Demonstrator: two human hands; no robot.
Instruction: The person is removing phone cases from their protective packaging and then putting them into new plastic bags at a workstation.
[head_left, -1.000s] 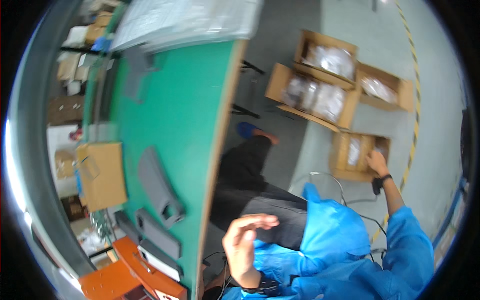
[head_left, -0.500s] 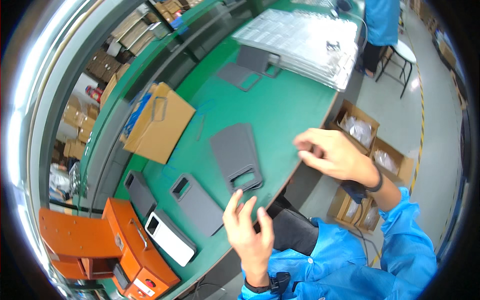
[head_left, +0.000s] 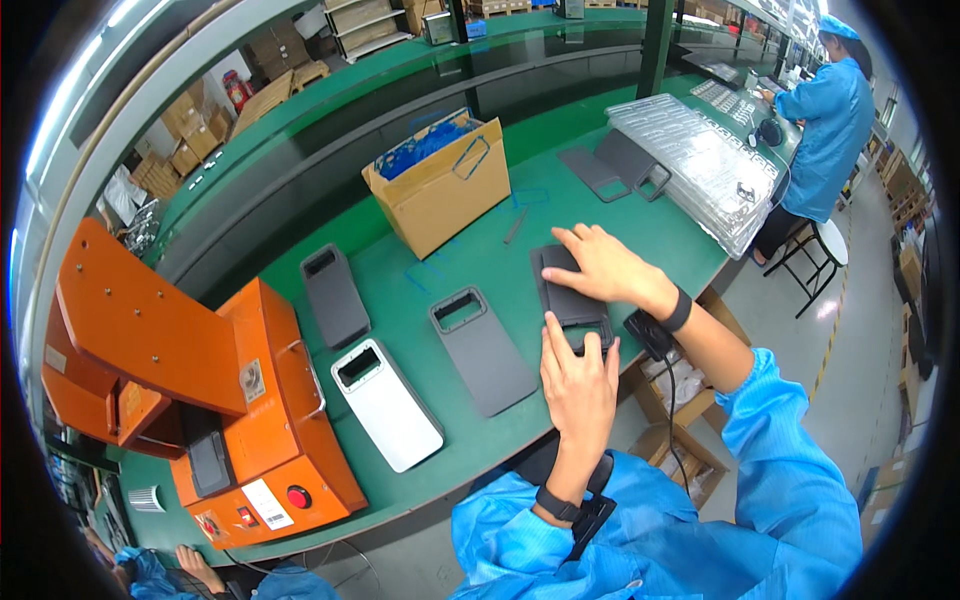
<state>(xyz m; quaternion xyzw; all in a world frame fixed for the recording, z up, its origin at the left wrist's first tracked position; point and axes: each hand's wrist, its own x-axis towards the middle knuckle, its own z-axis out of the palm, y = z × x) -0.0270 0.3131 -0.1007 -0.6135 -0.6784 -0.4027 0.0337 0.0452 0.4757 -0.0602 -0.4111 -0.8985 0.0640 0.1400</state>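
Note:
Both of my hands are at a pile of dark grey phone-back-shaped panels, each with a rectangular cutout at its near end. My left hand touches that near end, fingers stretched out and apart around the cutout. Across the far part lies my right hand, flat with its fingers spread. The hands hide part of the pile. To the left are another grey panel pile, a white-topped pile and a darker pile, each with its cutout at the far end.
An orange press machine occupies the bench's left. Behind the piles stands a cardboard box holding blue frames. Loose grey panels lie beside clear plastic trays at the far right. A co-worker in blue stands beyond.
Both hands have come down from the air onto the near grey pile. Its panels are more evenly stacked than the earlier fan. My view has turned toward the bench.

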